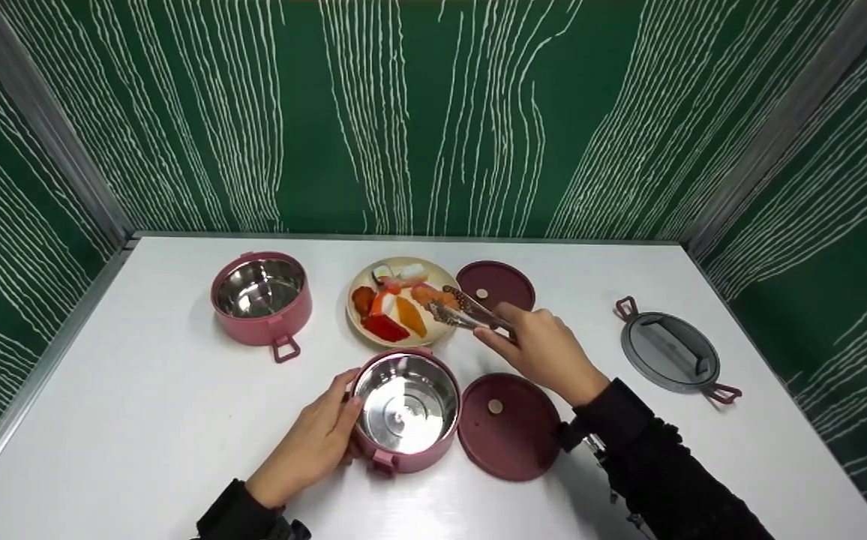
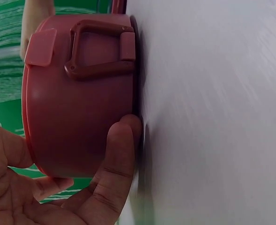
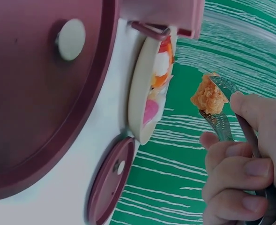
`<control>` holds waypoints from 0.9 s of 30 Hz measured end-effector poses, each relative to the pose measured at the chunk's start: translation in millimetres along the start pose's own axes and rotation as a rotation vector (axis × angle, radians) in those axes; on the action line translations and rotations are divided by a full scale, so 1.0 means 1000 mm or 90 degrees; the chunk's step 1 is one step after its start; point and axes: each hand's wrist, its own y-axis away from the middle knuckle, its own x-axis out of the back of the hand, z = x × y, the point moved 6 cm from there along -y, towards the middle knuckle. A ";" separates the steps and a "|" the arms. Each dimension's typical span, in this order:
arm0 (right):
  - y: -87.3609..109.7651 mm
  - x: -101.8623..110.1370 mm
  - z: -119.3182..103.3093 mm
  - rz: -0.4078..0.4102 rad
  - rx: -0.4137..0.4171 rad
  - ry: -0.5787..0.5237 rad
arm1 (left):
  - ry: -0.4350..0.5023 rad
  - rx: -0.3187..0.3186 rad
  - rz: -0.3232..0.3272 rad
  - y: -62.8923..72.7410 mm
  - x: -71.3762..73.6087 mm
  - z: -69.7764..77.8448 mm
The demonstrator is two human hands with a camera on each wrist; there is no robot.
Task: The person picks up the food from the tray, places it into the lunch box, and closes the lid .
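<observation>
My left hand holds a pink pot by its left side, with fingers against the outer wall in the left wrist view. Its steel inside holds nothing. My right hand grips metal tongs over the right part of a cream plate. Between the tong tips, a crumbly golden piece of fried chicken is pinched, raised above the plate in the right wrist view. On the plate lie several foods, among them a red piece, an orange slice and a sushi roll.
Another pink pot stands at the back left. A large maroon lid lies right of the held pot, and a smaller maroon lid behind. Far right lies a grey lid with pink side handles. A green wall bounds the back.
</observation>
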 end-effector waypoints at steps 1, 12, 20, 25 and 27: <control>0.001 0.001 -0.002 -0.001 0.001 -0.001 | 0.007 0.002 -0.004 0.000 0.000 0.000; 0.014 0.008 -0.017 -0.018 0.017 0.006 | -0.001 -0.002 0.005 0.000 0.000 0.000; 0.027 0.008 -0.028 -0.027 0.038 0.014 | -0.010 -0.005 0.009 0.000 0.000 0.001; 0.035 0.006 -0.033 -0.041 0.052 0.010 | -0.018 -0.004 0.019 -0.001 0.001 0.000; 0.038 0.003 -0.036 -0.051 0.058 0.010 | -0.028 -0.009 0.031 -0.001 0.002 0.001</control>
